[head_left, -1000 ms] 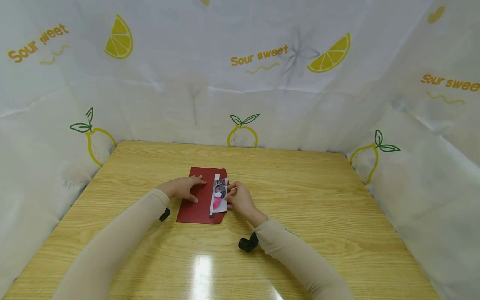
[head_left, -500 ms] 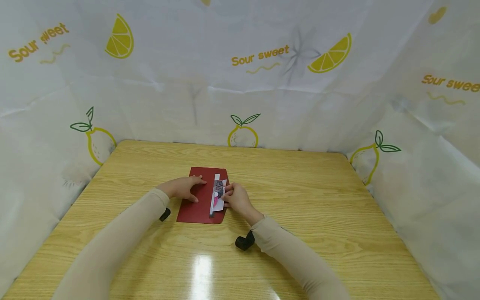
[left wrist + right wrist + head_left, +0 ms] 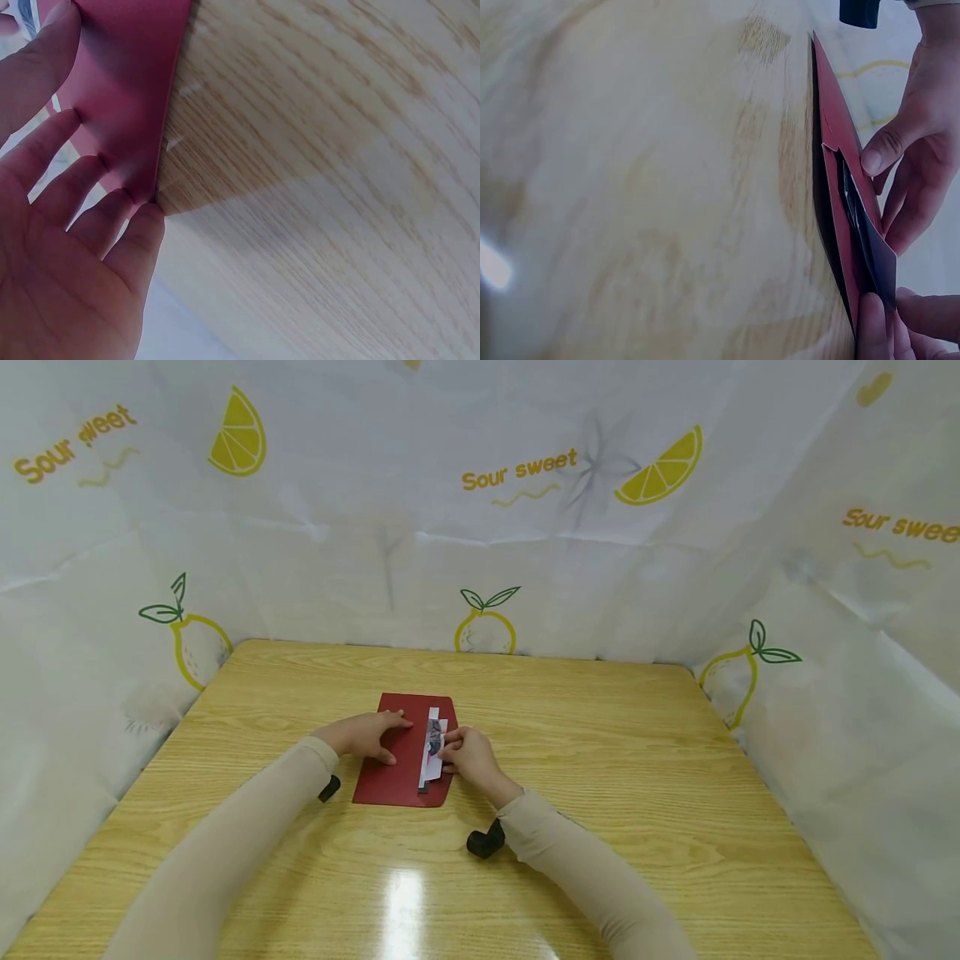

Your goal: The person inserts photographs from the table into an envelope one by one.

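Note:
A red envelope (image 3: pixel 399 781) lies flat on the table, a white strip along its opening at the right. My left hand (image 3: pixel 362 735) rests on its left part with fingers spread; in the left wrist view the fingertips touch the red paper (image 3: pixel 131 71). Between thumb and fingers my right hand (image 3: pixel 474 760) pinches a printed picture card (image 3: pixel 435 767), partly inside the opening. Its print shows a grey striped animal and some pink. In the right wrist view the envelope's mouth gapes around the card's dark back (image 3: pixel 877 259), with right fingertips (image 3: pixel 874 322) at its edge.
The wooden table (image 3: pixel 585 752) extends around the envelope. A white cloth with lemon prints (image 3: pixel 375 577) hangs behind and at both sides. Black wrist devices sit under the left sleeve (image 3: pixel 329 788) and right sleeve (image 3: pixel 555 843).
My right hand has moved left, sliding the picture card deeper into the envelope, so less of its print shows. The left hand and envelope have stayed in place.

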`<state>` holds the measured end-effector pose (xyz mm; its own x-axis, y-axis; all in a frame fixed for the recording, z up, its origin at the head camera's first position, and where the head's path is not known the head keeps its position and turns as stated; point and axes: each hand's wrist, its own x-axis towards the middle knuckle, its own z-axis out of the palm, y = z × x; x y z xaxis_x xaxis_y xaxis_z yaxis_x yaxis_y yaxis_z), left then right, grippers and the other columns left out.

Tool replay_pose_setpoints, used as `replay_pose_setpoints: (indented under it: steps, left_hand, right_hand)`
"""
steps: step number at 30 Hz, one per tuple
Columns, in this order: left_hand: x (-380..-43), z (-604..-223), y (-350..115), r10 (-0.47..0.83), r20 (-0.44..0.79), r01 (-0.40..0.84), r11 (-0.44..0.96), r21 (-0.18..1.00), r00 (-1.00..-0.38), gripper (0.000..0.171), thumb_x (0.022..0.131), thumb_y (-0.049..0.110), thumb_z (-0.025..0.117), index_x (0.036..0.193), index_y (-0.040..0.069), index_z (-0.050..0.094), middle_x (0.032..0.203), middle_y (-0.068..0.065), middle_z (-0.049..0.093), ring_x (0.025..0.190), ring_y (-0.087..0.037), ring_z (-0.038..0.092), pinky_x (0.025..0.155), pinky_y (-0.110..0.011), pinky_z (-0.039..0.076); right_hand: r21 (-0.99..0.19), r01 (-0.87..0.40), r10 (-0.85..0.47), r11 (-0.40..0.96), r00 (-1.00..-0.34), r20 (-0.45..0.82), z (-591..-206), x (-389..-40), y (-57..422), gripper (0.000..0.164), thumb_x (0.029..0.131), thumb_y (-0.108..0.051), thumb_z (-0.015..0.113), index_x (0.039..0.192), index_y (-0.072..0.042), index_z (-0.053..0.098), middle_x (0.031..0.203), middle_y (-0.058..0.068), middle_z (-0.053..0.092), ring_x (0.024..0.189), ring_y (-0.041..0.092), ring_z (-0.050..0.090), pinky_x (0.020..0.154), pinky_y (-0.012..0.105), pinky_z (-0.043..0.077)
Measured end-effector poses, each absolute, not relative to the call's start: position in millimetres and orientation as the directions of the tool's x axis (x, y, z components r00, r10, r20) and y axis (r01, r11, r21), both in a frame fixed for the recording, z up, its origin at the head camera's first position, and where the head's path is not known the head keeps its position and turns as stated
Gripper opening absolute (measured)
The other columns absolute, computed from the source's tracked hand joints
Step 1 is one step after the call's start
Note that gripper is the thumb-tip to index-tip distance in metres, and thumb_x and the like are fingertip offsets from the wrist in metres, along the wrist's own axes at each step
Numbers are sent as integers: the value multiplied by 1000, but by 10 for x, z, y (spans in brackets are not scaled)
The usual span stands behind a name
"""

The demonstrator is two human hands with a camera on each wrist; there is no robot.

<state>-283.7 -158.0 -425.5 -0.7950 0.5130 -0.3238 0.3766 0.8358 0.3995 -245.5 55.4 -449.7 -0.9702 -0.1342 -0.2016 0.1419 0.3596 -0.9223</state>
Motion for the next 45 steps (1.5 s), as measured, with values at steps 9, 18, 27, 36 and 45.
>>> replay_pose_setpoints:
  steps: [9, 18, 27, 36, 45]
  left_hand:
    - [-2818, -4228, -1579, 517, -330, 372, 832, 413, -790, 66, 88, 21, 72, 146, 8, 43, 158, -20, 24, 145, -39, 24, 115, -52, 27]
    - [-2814, -4226, -1579, 519, -326, 373, 829, 416, -790, 66, 88, 20, 72, 147, 8, 42, 158, -20, 23, 145, -39, 24, 115, -51, 28]
    - [-2822, -4233, -1587, 520, -323, 376, 829, 414, -791, 66, 88, 22, 72, 146, 9, 43, 158, -19, 24, 144, -39, 25, 115, -51, 29]
    - [-2826, -4236, -1592, 521, -320, 379, 828, 413, -791, 66, 88, 22, 72, 146, 9, 43, 158, -19, 24, 145, -39, 25, 115, -51, 29]
    - [-2818, -4223, -1594, 522, -320, 377, 827, 416, -791, 66, 88, 21, 72, 146, 9, 43, 158, -20, 23, 144, -39, 25, 115, -51, 29]
  right_hand:
    - [-932, 99, -174, 349, -970, -168, -4548, -2466, 541, 22, 90, 7, 60, 112, 9, 62, 87, 14, 64, 67, 13, 63, 61, 28, 59]
    - [-908, 98, -157, 408, -972, -176, -4520, -2444, 507, 24, 92, 3, 61, 116, 6, 64, 89, 12, 66, 66, 9, 59, 60, 25, 57]
    - [-896, 94, -145, 435, -974, -173, -4524, -2442, 484, 25, 90, 1, 64, 115, 4, 65, 85, 8, 64, 64, 8, 56, 57, 22, 54]
    - [-896, 77, -149, 437, -976, -156, -4552, -2453, 473, 25, 91, -1, 64, 115, 3, 66, 87, 8, 65, 64, 8, 57, 57, 22, 54]
    - [-894, 87, -140, 440, -976, -164, -4554, -2453, 464, 24, 90, -1, 66, 114, 1, 67, 87, 8, 66, 66, 8, 58, 57, 22, 54]
